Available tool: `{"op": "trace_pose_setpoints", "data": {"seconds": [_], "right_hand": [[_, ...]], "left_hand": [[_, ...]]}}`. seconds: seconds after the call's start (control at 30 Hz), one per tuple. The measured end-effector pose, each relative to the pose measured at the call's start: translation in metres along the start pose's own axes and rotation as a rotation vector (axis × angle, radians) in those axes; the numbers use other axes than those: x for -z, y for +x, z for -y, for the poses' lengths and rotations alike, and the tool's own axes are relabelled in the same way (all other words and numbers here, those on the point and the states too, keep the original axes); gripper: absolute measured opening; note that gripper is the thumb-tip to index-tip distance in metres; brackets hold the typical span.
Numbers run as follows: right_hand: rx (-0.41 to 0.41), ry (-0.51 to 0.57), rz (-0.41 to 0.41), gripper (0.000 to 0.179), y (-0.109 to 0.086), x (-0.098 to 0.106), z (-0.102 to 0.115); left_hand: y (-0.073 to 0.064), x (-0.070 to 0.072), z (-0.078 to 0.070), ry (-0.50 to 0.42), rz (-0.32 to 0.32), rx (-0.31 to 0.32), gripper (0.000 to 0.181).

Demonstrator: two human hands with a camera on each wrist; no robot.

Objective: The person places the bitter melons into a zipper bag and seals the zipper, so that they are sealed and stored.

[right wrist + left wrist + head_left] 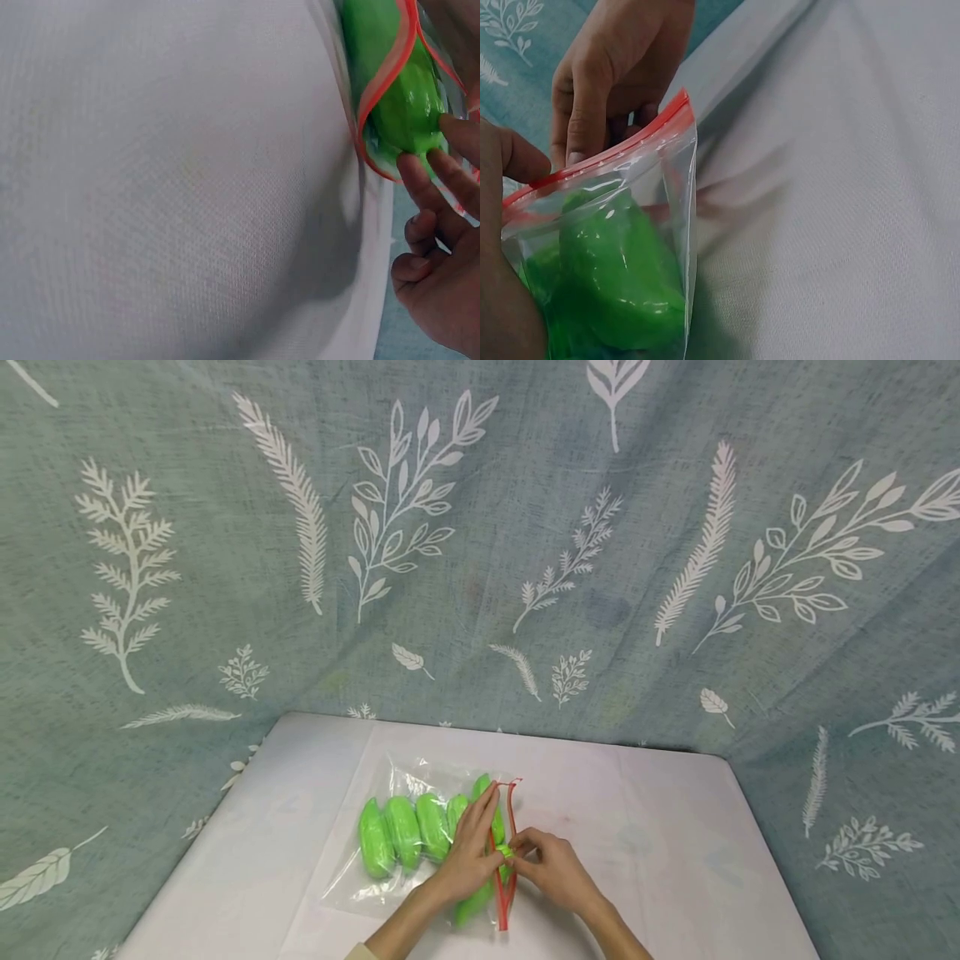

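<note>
A clear zip bag (360,893) with a red zip edge lies on the table, holding several glossy, bright green elongated pieces (405,831) side by side. Its red-edged mouth gapes toward the right. My left hand (468,852) rests on the bag beside that mouth, fingers straight, with the thumb (526,159) at the red zip edge (615,157). At the opening, my right hand (553,867) pinches the end of one green piece (409,112) between thumb and fingertips. This piece sits partly within the red rim. The left fingers are out of sight in the left wrist view.
White cloth covers the table (675,860). A blue-green curtain with white leaf prints (480,568) hangs behind the table and along its sides.
</note>
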State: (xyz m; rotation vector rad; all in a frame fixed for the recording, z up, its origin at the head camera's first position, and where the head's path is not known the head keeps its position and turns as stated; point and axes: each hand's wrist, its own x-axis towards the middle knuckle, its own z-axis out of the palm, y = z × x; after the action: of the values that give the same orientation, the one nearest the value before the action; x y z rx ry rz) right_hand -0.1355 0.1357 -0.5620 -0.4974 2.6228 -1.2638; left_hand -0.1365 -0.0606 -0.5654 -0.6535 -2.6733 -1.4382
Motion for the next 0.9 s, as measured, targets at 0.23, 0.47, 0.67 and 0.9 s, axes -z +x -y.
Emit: {"op": "trace_pose_setpoints", "data": {"seconds": [0.23, 0.47, 0.67, 0.9], "right_hand": [[0.022, -0.016, 0.025, 0.022, 0.0009, 0.0000, -0.0032], [0.101, 0.012, 0.065, 0.030, 0.0001, -0.0006, -0.0041], [0.112, 0.042, 0.105, 0.033, -0.0011, 0.0001, -0.0047], [0.090, 0.037, 0.086, 0.029, -0.0023, 0.0020, -0.0097]], "left_hand": [[-0.0010, -0.0002, -0.0019, 0.009, 0.005, 0.001, 0.099], [-0.0014, -0.0027, -0.0029, 0.027, -0.019, -0.018, 0.098], [-0.0023, -0.0039, -0.0044, 0.033, -0.028, -0.033, 0.097], [-0.0003, -0.0042, -0.0038, 0.087, -0.020, -0.079, 0.093]]}}
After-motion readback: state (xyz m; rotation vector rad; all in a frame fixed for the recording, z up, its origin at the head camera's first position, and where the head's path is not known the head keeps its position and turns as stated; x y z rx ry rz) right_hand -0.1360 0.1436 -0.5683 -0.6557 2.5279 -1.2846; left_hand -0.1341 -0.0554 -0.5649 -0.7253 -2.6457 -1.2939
